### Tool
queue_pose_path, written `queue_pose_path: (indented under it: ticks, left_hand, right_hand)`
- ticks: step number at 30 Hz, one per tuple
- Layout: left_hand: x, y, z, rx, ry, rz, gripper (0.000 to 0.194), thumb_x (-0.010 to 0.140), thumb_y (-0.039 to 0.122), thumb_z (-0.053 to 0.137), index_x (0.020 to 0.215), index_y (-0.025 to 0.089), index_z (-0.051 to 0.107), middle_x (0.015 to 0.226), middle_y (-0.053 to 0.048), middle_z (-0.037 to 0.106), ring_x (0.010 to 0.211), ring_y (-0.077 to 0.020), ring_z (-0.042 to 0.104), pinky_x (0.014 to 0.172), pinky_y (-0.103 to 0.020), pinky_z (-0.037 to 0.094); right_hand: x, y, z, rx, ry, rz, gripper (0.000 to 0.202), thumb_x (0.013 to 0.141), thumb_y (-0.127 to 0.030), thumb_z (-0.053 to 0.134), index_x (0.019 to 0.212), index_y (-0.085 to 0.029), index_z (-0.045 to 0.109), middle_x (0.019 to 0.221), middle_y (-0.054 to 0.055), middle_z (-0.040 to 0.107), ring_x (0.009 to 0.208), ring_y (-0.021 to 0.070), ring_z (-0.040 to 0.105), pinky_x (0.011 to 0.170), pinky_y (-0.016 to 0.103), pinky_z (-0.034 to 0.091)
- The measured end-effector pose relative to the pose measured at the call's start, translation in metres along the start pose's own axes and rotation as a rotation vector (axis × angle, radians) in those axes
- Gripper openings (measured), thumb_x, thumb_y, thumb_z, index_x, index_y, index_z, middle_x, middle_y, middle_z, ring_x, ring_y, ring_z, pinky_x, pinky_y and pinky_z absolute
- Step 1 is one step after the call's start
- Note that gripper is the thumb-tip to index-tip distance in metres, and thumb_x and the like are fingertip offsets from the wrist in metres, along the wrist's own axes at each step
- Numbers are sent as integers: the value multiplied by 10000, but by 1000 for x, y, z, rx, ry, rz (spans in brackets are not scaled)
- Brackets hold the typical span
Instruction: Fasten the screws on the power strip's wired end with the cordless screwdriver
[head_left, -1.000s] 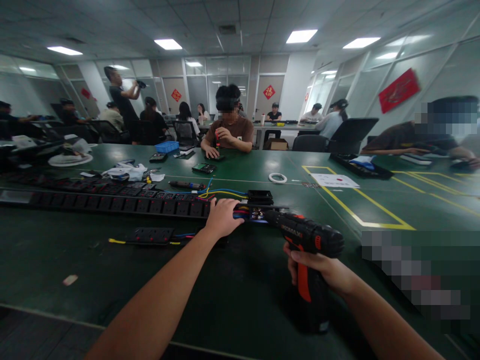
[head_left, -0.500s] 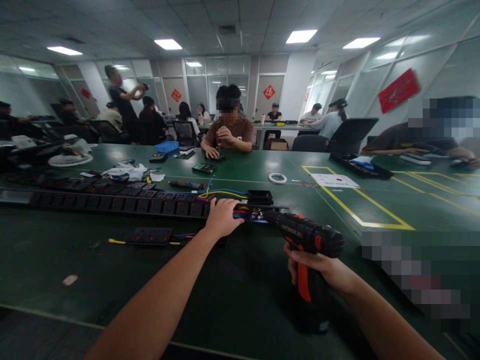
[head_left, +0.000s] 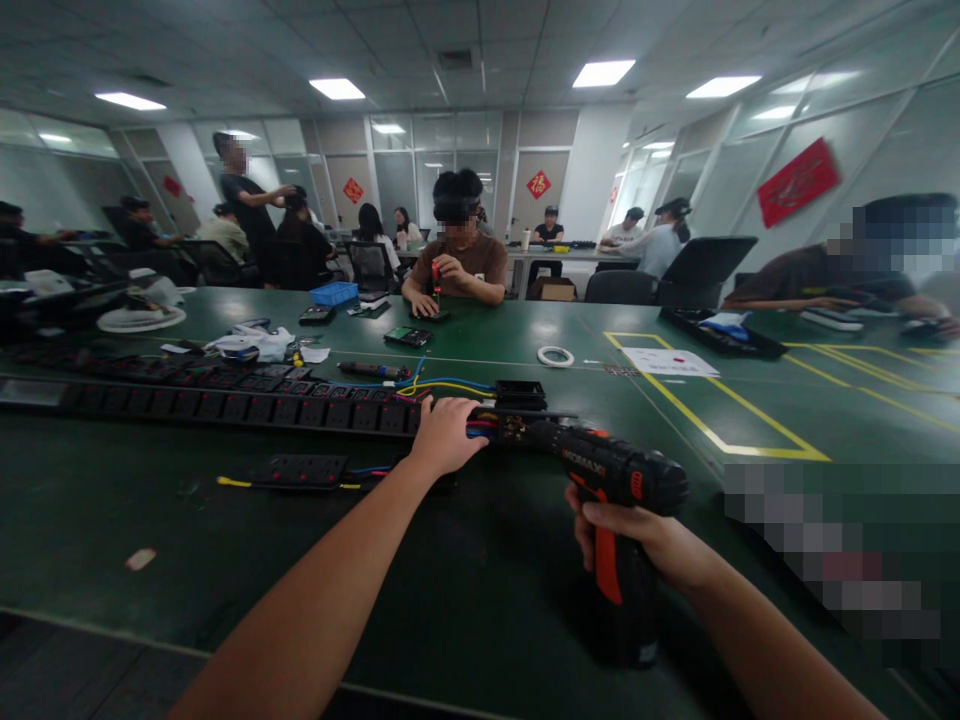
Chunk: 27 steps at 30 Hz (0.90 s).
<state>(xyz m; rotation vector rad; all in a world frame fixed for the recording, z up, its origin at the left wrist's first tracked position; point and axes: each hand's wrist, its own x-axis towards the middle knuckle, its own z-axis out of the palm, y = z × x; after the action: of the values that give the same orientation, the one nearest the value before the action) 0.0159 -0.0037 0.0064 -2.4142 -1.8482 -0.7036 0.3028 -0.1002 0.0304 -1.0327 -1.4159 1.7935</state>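
Observation:
A long black power strip [head_left: 300, 412] with a row of sockets runs across the bench from the left. My left hand [head_left: 448, 437] is closed over it near its right end, where coloured wires show beside the thumb. The fingertips on the far side are hidden. In my right hand [head_left: 645, 532] is a black and orange cordless drill [head_left: 619, 470], gripped by its handle. Its nose points left at the strip's open end [head_left: 515, 429], where small metal parts are visible. Whether the bit touches anything there I cannot make out.
Nearer me lies a short socket module [head_left: 300, 471] with wires. Beyond the strip are a black screwdriver-like tool [head_left: 373, 370], a black frame [head_left: 520, 393] and a white ring [head_left: 555, 356]. Across the bench a person [head_left: 457, 260] works with a red-handled screwdriver [head_left: 436, 275].
The bright light on the strip's open end has gone out. Both my hands and the drill stay in place. In the background, a standing person's arms have shifted.

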Motion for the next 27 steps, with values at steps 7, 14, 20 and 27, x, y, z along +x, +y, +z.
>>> queue_pose_path:
  ticks: [7,14,20,27]
  left_hand:
    - [0,0,0,-3,-3,0,548,877,481,725,1368,269,608,1460,-76,617,1390,-327,498,1248,-588,174]
    - [1,1,0,-3,3,2,546,872,475,730,1359,258,613,1454,-84,622,1379,-328,508,1242,-600,183]
    - [1,0,2,-6,0,3,550,876,486,722,1367,268,604,1459,-76,618,1387,-321,501,1249,-597,170]
    - [0,0,-1,-2,-3,8,556,876,485,721,1370,260,603,1459,-79,619,1386,-322,501,1247,-588,182]
  right_hand:
    - [-3,-3,2,-1,-22,-4,527,732,-562,865,1006,-169,647,692,15,710,615,178,685,595,291,562]
    - [-4,-9,6,-16,-52,-8,623,741,-592,846,1145,-162,646,693,14,710,606,179,678,566,277,538]
    - [-2,-3,5,10,-7,-14,451,709,-478,872,949,-166,653,653,6,693,595,168,656,584,277,537]
    - [-3,1,3,-3,14,-1,398,713,-413,827,968,-176,636,664,13,703,597,192,664,598,311,538]
